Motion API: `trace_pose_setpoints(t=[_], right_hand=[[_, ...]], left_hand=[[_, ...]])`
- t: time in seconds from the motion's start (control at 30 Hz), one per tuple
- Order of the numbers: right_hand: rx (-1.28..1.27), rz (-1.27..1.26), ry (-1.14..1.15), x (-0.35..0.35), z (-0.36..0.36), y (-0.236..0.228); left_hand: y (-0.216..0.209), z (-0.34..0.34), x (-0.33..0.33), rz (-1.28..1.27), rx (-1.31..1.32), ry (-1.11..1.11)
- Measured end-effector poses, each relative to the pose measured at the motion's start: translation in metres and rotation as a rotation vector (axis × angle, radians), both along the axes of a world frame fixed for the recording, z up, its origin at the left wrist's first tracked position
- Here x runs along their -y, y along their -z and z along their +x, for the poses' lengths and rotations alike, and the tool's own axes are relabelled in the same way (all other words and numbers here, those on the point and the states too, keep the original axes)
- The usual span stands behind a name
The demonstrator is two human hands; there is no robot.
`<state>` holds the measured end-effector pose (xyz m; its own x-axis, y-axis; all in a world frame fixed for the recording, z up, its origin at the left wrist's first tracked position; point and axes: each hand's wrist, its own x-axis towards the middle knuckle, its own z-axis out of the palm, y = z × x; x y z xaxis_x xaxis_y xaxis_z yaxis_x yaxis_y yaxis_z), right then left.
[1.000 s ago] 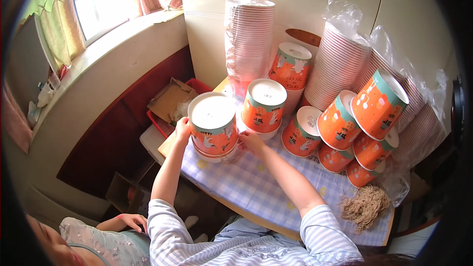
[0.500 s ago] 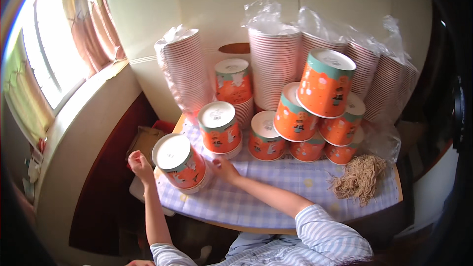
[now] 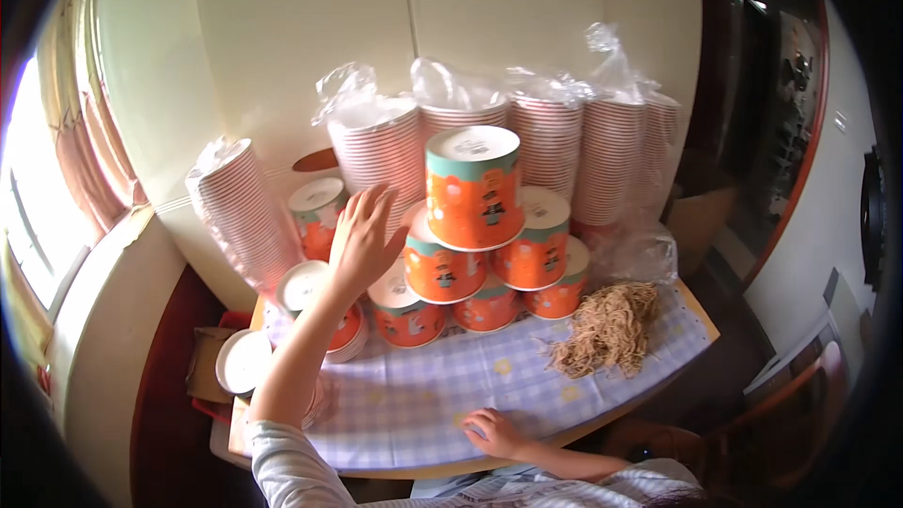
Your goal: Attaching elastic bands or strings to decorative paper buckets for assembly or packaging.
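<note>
Upside-down orange paper tubs with teal bands and white bases stand in a pyramid on the table point(image 3: 423, 414). A single top tub point(image 3: 473, 202) rests on two middle tubs, over a bottom row. My left hand point(image 3: 362, 237) is raised in front of the pyramid's left side, fingers stretched out, holding nothing. Whether it touches a tub cannot be told. My left forearm partly hides a tub point(image 3: 303, 284) and a nearer tub point(image 3: 243, 360) at the left. Near the table's front edge, my right hand point(image 3: 496, 434) rests empty, fingers loosely bent and slightly apart.
Tall stacks of nested paper tubs point(image 3: 381, 155) in clear plastic line the back, with another bagged stack point(image 3: 240, 216) at the left. A tangled tan bundle of strands point(image 3: 609, 329) lies right of the pyramid. A cardboard box point(image 3: 205, 367) stands beyond the left edge.
The view has turned right. My left hand has moved from beside the nearest left tub up to the pyramid. My right hand has drawn back from that tub to the table's front edge.
</note>
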<state>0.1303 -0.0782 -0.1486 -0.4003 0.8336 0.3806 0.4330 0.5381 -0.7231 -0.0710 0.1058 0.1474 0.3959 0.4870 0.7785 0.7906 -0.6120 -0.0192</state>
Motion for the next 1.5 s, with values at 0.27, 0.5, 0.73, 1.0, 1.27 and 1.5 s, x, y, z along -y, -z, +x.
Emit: trace_pose_setpoints(t=[0.27,0.5,0.73,1.0,1.27,1.5], right_hand=[[-0.059,0.051,0.123,0.017,0.023,-0.004],[-0.042,0.136,0.286,-0.012,0.075,-0.008],[0.305,0.273,0.554,-0.102,0.145,-0.031],[0.697,0.167,0.596,-0.146,0.122,-0.007],[-0.086,0.541,0.000,-0.086,-0.021,-0.191],[-0.372,0.752,-0.872,0.046,-0.168,-0.266]], left_hand=[[-0.046,0.067,-0.027,-0.143,0.015,0.221],[-0.036,0.005,0.067,-0.333,0.443,0.153],[0.009,-0.079,0.193,0.087,1.169,-0.085],[0.028,-0.126,0.238,0.002,0.728,-0.185],[0.047,-0.174,0.305,-0.113,0.296,-0.320],[0.044,-0.198,0.333,-0.228,-0.120,-0.328]])
